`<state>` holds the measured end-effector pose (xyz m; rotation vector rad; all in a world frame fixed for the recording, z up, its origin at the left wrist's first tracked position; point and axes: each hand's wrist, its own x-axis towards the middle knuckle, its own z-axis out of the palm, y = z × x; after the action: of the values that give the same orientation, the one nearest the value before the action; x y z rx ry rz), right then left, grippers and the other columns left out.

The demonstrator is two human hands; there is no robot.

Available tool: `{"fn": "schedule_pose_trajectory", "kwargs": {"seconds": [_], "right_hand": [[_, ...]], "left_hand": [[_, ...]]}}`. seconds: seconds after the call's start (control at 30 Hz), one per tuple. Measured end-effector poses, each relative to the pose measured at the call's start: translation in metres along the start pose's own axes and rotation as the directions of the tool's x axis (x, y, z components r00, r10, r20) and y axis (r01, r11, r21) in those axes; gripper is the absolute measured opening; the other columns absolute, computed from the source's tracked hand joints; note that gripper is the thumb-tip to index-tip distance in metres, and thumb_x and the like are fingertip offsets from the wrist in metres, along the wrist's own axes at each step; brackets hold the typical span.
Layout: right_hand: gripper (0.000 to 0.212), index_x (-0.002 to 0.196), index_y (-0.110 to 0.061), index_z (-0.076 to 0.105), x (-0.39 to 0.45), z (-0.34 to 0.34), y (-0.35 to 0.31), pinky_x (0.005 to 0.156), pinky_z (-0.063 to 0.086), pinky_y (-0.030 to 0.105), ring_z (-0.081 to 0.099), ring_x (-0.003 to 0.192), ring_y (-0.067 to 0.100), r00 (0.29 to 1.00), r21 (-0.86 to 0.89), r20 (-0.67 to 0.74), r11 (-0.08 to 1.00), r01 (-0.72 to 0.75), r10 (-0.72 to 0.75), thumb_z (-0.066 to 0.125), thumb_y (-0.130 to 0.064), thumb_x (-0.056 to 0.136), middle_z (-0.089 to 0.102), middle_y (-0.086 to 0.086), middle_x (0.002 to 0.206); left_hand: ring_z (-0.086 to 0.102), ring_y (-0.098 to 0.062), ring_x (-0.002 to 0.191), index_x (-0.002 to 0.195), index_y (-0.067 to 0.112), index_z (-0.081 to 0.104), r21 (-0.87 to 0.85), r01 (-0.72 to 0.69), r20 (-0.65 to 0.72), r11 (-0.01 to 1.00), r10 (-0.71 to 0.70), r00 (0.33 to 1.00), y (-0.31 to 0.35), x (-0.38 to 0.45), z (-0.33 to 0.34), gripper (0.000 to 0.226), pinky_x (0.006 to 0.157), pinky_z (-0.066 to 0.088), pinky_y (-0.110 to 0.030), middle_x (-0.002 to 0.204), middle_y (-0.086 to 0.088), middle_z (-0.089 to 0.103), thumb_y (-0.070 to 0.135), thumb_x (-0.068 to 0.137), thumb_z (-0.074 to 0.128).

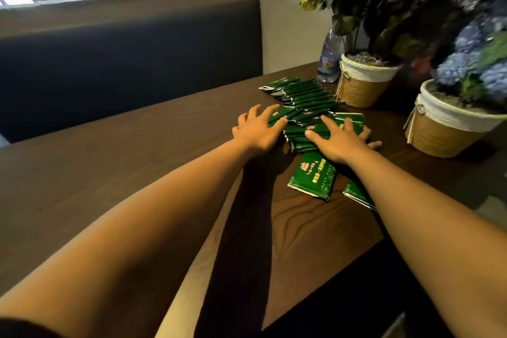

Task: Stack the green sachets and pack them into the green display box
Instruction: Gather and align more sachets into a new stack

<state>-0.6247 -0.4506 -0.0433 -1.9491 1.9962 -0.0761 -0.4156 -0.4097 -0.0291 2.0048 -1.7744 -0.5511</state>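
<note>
Several green sachets (304, 96) lie fanned in an overlapping row across the dark wooden table (137, 151). My left hand (258, 130) rests with spread fingers on the left end of the nearer bunch of sachets. Spread flat over the right part of that bunch is my right hand (343, 140), pressing down on it. One loose green sachet (312, 175) lies face up just below my right wrist, and another (356, 195) is partly hidden under my right forearm. No green display box shows in the head view.
Two woven pots with flowers stand at the right, one near (444, 129) and one further back (362, 79). A plastic bottle (329, 60) stands behind the far pot. A dark padded bench back (131, 57) runs along the table's far side.
</note>
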Motion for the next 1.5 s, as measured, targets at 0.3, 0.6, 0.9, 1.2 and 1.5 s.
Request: {"fn": "schedule_pose_trajectory", "kwargs": {"seconds": [0.3,0.6,0.9,1.2,1.5], "right_hand": [[0.077,0.152,-0.059,0.015,-0.026,0.027,-0.007,0.116,0.002,0.073,-0.005,0.151,0.050,0.995,-0.109,-0.051,0.991,0.081,-0.087,0.028,-0.090,0.083,0.000,0.002,0.170],[0.075,0.154,-0.057,0.013,-0.095,0.071,-0.079,0.116,-0.003,0.073,-0.011,0.151,0.049,0.972,-0.111,-0.035,0.967,0.228,-0.233,0.027,-0.087,0.086,-0.005,0.003,0.170],[0.082,0.155,-0.055,0.012,-0.159,0.122,-0.212,0.117,-0.004,0.071,-0.009,0.152,0.046,0.859,-0.130,0.035,0.850,0.510,-0.510,0.026,-0.091,0.082,-0.003,0.001,0.171],[0.073,0.150,-0.061,0.016,-0.133,0.140,-0.291,0.121,0.001,0.065,-0.001,0.155,0.036,0.640,-0.154,0.140,0.622,0.768,-0.756,0.032,-0.087,0.084,0.008,-0.006,0.170],[0.081,0.155,-0.054,0.018,-0.087,0.075,-0.287,0.119,0.022,0.063,0.016,0.151,0.039,0.705,-0.267,0.286,0.653,0.709,-0.649,0.062,-0.065,0.088,0.014,0.000,0.168]], "left_hand": [[-0.003,-0.041,0.158,0.158,0.052,0.025,0.189,-0.048,0.188,0.981,0.012,0.982,0.003,-0.007,0.021,0.064,0.124,0.007,-0.060,0.174,-0.004,0.007,0.076,0.099,0.033],[-0.001,-0.039,0.158,0.158,0.050,0.024,0.229,0.076,0.119,0.970,-0.106,0.987,-0.070,-0.090,-0.025,0.065,0.125,0.008,-0.060,0.173,-0.004,0.008,0.074,0.099,0.035],[0.005,-0.039,0.155,0.157,0.054,0.022,0.269,0.268,-0.050,0.925,-0.264,0.963,-0.197,-0.196,-0.100,0.062,0.123,0.013,-0.058,0.171,-0.003,0.012,0.074,0.100,0.033],[0.024,-0.037,0.145,0.162,0.049,0.015,0.309,0.266,-0.302,0.913,-0.170,0.938,-0.280,-0.246,-0.118,0.068,0.117,0.021,-0.052,0.162,-0.006,0.030,0.069,0.100,0.036],[0.057,-0.024,0.105,0.133,0.018,0.058,-0.096,0.018,-0.467,0.995,-0.061,0.882,-0.250,-0.217,-0.108,0.039,0.091,0.049,-0.041,0.124,-0.003,0.048,0.042,0.102,0.055]]}}
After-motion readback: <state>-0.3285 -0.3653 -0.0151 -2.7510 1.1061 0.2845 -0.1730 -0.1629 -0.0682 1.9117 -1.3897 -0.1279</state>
